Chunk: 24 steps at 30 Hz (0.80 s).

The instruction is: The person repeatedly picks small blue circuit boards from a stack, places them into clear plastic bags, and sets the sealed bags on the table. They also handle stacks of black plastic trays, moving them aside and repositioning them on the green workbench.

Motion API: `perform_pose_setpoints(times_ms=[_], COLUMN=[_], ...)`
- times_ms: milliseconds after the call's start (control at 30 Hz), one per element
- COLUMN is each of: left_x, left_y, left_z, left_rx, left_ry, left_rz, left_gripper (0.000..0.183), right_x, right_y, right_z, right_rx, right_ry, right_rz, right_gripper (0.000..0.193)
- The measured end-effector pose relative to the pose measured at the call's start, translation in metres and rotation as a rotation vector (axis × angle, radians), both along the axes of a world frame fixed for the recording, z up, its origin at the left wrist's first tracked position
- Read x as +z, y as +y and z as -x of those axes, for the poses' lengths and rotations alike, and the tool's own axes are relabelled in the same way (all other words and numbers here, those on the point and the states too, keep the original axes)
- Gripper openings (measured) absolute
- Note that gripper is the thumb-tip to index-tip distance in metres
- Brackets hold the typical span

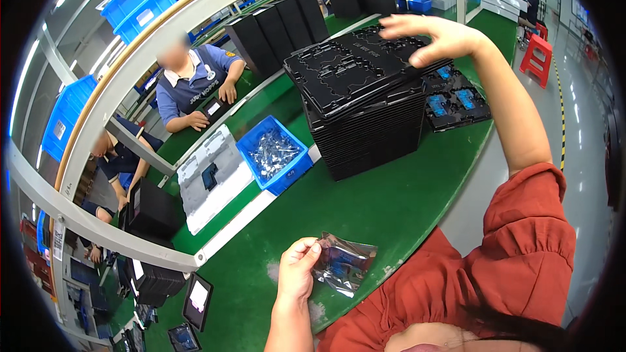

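Observation:
My left hand [298,267] pinches the edge of a shiny, see-through grey antistatic bag [347,262] low over the near edge of the green table. Something dark bluish shows inside the bag. My right hand [438,38] is stretched out with its fingers apart, at the far right corner of the top tray in a tall stack of black plastic trays [368,137]. Whether the fingertips touch that tray, I cannot tell. The top tray [345,72] sits askew on the stack, with moulded recesses. Beside the stack, another black tray [450,120] holds several blue parts.
A blue bin [277,179] of small metallic parts stands left of the stack, beside a white foam tray [207,202]. A white metal frame [130,238] crosses the left side. Across the bench [287,212] a co-worker [195,85] handles a small dark item. Tall black stacks [257,42] stand behind.

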<state>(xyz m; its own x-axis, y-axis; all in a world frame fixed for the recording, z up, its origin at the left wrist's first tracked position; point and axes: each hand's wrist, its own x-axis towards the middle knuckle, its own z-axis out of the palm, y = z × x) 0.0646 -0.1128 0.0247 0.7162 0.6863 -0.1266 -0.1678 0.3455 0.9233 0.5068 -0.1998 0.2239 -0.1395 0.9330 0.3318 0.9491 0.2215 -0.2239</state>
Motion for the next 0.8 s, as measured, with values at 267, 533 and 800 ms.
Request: perform_pose_setpoints(times_ms=[267,533,800], left_x=[-0.004,0.0,-0.001], left_y=[0.0,0.002,0.001], left_z=[-0.002,0.0,-0.005], left_rx=[-0.02,0.017,-0.037], left_ry=[0.042,0.03,0.027], left_rz=[0.013,-0.002,-0.001], left_gripper=[0.008,0.009,0.011], right_x=[-0.026,0.002,-0.036], right_y=[0.008,0.033,0.034], right_z=[0.05,0.084,0.047], right_rx=[-0.422,0.062,0.006], right_ry=[-0.24,0.436,-0.048], right_rz=[0.09,0.064,0.118], right_gripper=[0.063,0.059,0.054])
